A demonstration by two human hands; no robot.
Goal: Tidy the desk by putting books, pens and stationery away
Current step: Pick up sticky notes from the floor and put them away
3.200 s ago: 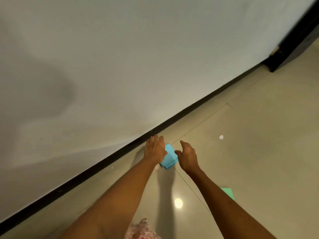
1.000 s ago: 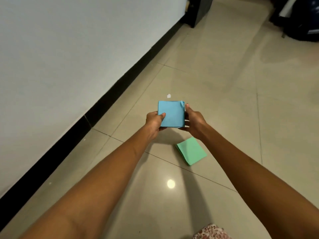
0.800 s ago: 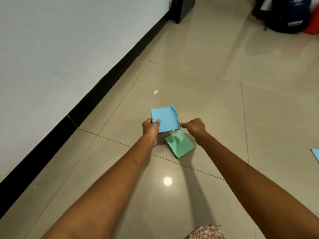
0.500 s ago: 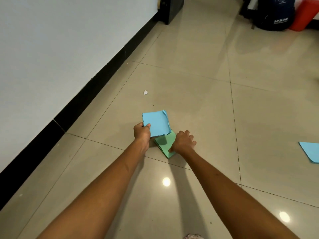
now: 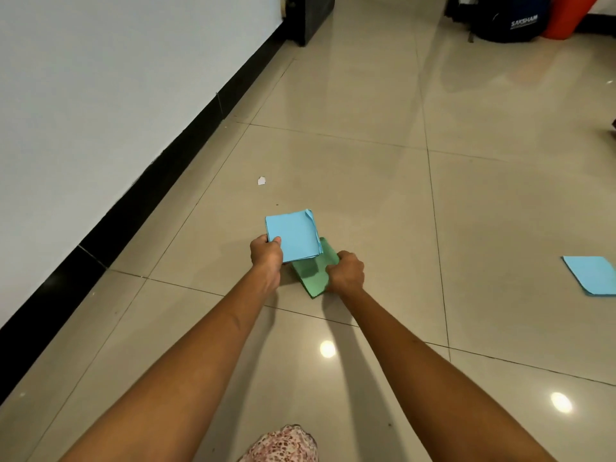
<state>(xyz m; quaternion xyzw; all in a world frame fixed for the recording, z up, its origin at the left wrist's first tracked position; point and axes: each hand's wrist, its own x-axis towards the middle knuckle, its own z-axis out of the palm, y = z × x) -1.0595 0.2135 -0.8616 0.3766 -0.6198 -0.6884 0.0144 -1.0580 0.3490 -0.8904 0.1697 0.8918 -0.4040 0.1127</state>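
My left hand (image 5: 266,258) grips a stack of light blue paper squares (image 5: 295,235) by its near left corner, thumb on top, just above the floor. Partly under that stack lies a green stack of paper squares (image 5: 313,275) on the tiled floor. My right hand (image 5: 345,273) has its fingers curled round the green stack's right edge. Another light blue stack (image 5: 591,275) lies on the floor at the far right.
A white wall with a black skirting board (image 5: 140,195) runs along the left. A small white paper scrap (image 5: 261,181) lies on the tiles. At the back stand a dark cabinet (image 5: 308,15), a dark backpack (image 5: 510,18) and an orange container (image 5: 566,15).
Both hands lifted the blue stack from near the wall. My right hand let go of it, dropped onto the green stack and now curls round its edge. The view has turned right.
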